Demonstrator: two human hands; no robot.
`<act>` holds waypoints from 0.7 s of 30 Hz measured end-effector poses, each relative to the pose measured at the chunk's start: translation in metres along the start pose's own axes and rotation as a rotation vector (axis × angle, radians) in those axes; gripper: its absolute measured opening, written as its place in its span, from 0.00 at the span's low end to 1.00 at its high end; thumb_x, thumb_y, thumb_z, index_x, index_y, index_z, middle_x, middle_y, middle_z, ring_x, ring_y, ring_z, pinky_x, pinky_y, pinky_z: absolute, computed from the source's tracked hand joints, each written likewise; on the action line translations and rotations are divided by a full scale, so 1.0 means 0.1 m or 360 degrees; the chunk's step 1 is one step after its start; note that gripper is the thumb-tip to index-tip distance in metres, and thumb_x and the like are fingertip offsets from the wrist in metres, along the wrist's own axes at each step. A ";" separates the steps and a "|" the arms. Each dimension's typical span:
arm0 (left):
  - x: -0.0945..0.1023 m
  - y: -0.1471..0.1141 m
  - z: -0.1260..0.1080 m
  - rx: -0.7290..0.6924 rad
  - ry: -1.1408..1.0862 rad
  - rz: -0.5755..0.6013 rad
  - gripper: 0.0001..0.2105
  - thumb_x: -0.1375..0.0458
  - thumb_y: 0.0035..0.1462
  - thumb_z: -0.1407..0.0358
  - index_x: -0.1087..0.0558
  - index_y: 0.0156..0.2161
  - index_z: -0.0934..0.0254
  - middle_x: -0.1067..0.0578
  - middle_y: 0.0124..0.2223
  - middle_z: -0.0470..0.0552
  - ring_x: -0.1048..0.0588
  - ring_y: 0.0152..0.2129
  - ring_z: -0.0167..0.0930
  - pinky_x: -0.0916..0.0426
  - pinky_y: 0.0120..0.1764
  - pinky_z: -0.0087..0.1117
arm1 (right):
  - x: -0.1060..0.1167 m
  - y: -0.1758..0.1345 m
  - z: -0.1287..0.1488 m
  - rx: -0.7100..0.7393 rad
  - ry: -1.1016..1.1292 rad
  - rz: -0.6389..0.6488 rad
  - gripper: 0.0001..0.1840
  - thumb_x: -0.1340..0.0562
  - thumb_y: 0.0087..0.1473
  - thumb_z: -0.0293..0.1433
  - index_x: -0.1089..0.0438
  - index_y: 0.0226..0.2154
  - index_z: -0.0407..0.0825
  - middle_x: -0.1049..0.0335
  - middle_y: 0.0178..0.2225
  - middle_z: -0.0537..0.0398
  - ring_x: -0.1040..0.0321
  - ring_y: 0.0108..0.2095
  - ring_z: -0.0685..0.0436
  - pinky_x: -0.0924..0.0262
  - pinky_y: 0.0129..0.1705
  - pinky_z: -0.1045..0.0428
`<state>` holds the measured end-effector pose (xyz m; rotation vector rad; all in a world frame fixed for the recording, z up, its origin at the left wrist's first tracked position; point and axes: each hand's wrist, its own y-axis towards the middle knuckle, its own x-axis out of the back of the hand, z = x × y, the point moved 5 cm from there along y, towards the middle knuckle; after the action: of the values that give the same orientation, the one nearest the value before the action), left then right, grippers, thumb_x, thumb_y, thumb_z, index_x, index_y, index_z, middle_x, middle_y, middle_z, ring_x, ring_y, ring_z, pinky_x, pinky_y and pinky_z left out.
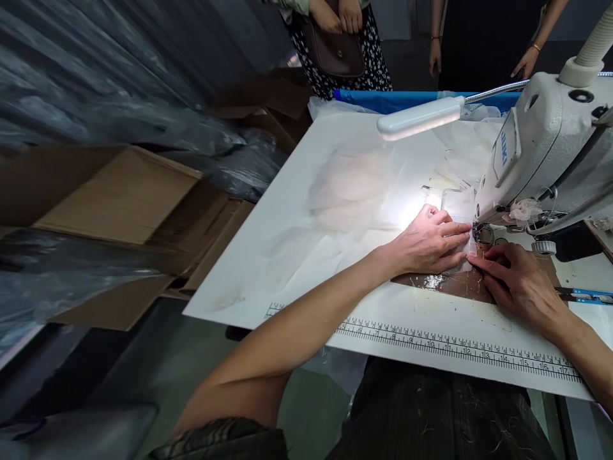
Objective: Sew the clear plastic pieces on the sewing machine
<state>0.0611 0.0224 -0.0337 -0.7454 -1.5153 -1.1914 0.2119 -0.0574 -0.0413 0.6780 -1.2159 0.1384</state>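
My left hand (pixel 433 241) lies on a piece of sheer white fabric (pixel 457 203), fingers stretched toward the presser foot (pixel 476 231) of a white sewing machine (pixel 531 147). Its fingertips press the fabric just beside the foot. My right hand (pixel 520 281) is at the near side of the foot, with its index fingertip at the fabric's edge and its other fingers bent. The fingers seem to pinch that edge, though the contact is small and partly hidden. Under both hands is a shiny brown plate (pixel 450 284) set in the white table (pixel 306 268).
A lamp (pixel 421 118) lights the sewing spot. Blue-handled thread snips (pixel 587 296) lie right of my right hand. A printed ruler (pixel 431 342) runs along the near table edge. Cardboard boxes (pixel 119 198) and clear plastic stand left. Two people (pixel 335 38) stand beyond the table.
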 end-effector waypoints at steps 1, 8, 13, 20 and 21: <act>0.00 0.00 0.00 0.0001 0.0006 0.0004 0.18 0.56 0.68 0.58 0.26 0.48 0.63 0.26 0.56 0.55 0.28 0.42 0.37 0.41 0.42 0.42 | 0.00 0.00 0.00 0.0004 -0.0002 -0.0001 0.17 0.45 0.61 0.30 0.27 0.49 0.52 0.33 0.40 0.46 0.34 0.39 0.41 0.36 0.37 0.46; 0.01 0.02 -0.03 0.0002 0.0072 0.0049 0.18 0.56 0.68 0.59 0.25 0.47 0.63 0.26 0.55 0.56 0.28 0.40 0.37 0.40 0.39 0.41 | 0.00 0.01 0.00 -0.0011 -0.0020 0.0027 0.17 0.46 0.62 0.31 0.25 0.49 0.52 0.32 0.40 0.45 0.33 0.39 0.41 0.35 0.37 0.46; 0.03 0.04 -0.05 0.0013 0.0102 0.0039 0.18 0.56 0.68 0.60 0.26 0.49 0.64 0.25 0.54 0.55 0.28 0.39 0.37 0.40 0.37 0.41 | 0.01 0.00 0.01 0.0003 -0.0027 -0.0028 0.17 0.46 0.62 0.31 0.25 0.47 0.50 0.31 0.39 0.45 0.33 0.38 0.41 0.35 0.36 0.46; 0.03 0.07 -0.10 0.0013 0.0132 0.0033 0.19 0.56 0.68 0.60 0.25 0.47 0.65 0.24 0.52 0.55 0.27 0.38 0.36 0.40 0.38 0.41 | 0.02 0.01 0.00 -0.0036 -0.0007 -0.0013 0.18 0.46 0.63 0.32 0.23 0.47 0.51 0.30 0.39 0.46 0.32 0.38 0.41 0.33 0.36 0.46; 0.03 0.07 -0.11 0.0027 0.0141 0.0031 0.19 0.57 0.68 0.60 0.25 0.47 0.66 0.23 0.52 0.55 0.27 0.38 0.36 0.40 0.39 0.42 | 0.02 0.01 -0.01 -0.0061 0.0002 -0.0005 0.18 0.46 0.63 0.33 0.23 0.47 0.52 0.30 0.39 0.46 0.32 0.38 0.41 0.33 0.37 0.46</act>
<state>0.0704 0.0145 -0.0290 -0.6861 -1.4405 -1.1804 0.2137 -0.0567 -0.0391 0.6467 -1.2131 0.1127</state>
